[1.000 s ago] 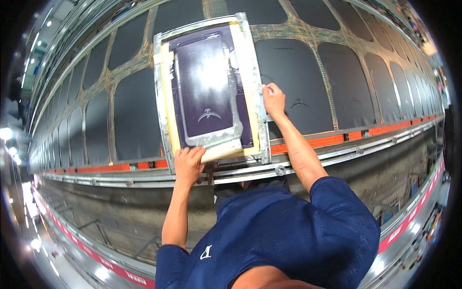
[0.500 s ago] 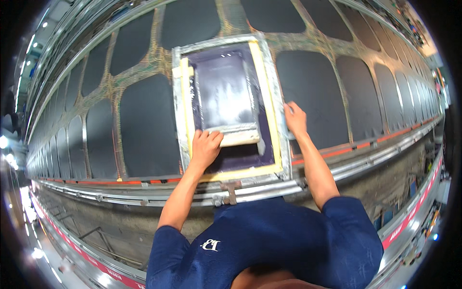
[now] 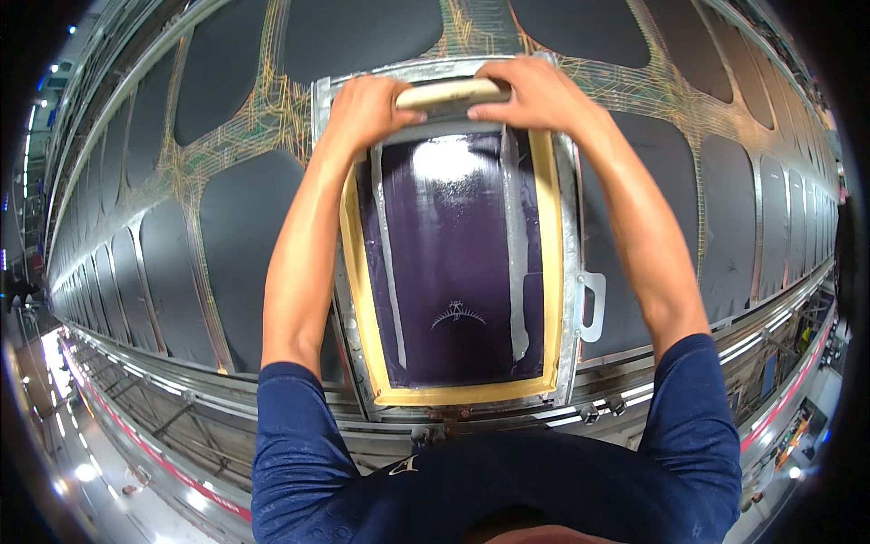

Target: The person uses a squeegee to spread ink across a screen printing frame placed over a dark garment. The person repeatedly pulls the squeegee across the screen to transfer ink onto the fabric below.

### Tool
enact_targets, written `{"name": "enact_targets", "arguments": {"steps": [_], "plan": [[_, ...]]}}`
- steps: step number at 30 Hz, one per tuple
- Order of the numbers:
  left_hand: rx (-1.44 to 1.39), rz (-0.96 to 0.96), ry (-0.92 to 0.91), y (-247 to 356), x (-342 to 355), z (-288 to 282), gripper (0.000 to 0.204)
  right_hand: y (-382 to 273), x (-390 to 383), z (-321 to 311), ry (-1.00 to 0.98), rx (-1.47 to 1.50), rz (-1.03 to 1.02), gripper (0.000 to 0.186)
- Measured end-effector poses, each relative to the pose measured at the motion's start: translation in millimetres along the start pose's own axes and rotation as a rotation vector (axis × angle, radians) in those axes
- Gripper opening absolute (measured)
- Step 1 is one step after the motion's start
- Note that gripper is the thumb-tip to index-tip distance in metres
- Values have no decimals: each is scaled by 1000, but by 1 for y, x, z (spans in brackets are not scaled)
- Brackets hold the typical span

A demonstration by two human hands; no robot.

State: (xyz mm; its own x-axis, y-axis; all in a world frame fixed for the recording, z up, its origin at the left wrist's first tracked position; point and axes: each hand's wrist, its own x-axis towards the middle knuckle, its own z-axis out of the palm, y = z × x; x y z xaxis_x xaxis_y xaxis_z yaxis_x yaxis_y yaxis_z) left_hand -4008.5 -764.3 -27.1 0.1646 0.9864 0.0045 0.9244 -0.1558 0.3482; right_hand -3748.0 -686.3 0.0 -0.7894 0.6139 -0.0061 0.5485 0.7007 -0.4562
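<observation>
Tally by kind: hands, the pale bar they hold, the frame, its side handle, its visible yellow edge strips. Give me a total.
Left hand and right hand: 2
Pale bar: 1
Frame: 1
Side handle: 1
Yellow edge strips: 3
Total: 8

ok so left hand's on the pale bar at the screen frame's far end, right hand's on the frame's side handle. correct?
Not quite: the right hand isn't on the side handle. The head view shows it gripping the pale bar, along with the left hand, at the screen frame's far end.
</observation>
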Motion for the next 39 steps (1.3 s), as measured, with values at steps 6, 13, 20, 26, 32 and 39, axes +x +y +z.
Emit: {"name": "enact_targets", "arguments": {"steps": [6, 13, 20, 26, 32, 39], "plan": [[-6, -85, -102, -4, 13, -1, 49, 11, 31, 23, -151, -1, 203, 37], [-36, 11, -77, 40, -106, 30, 41, -53, -77, 63, -149, -2, 140, 32], [-115, 62, -39, 145, -302, 57, 19, -162, -268, 117, -28, -7, 50, 18], [-76, 46, -98, 144, -296, 48, 18, -160, -262, 109, -86, 4, 32, 19], [12, 68, 95, 64, -129, 18, 23, -62, -105, 63, 118, -119, -36, 19], [117, 32, 23, -7, 33, 5, 43, 39, 37, 19, -37, -127, 97, 36]]}}
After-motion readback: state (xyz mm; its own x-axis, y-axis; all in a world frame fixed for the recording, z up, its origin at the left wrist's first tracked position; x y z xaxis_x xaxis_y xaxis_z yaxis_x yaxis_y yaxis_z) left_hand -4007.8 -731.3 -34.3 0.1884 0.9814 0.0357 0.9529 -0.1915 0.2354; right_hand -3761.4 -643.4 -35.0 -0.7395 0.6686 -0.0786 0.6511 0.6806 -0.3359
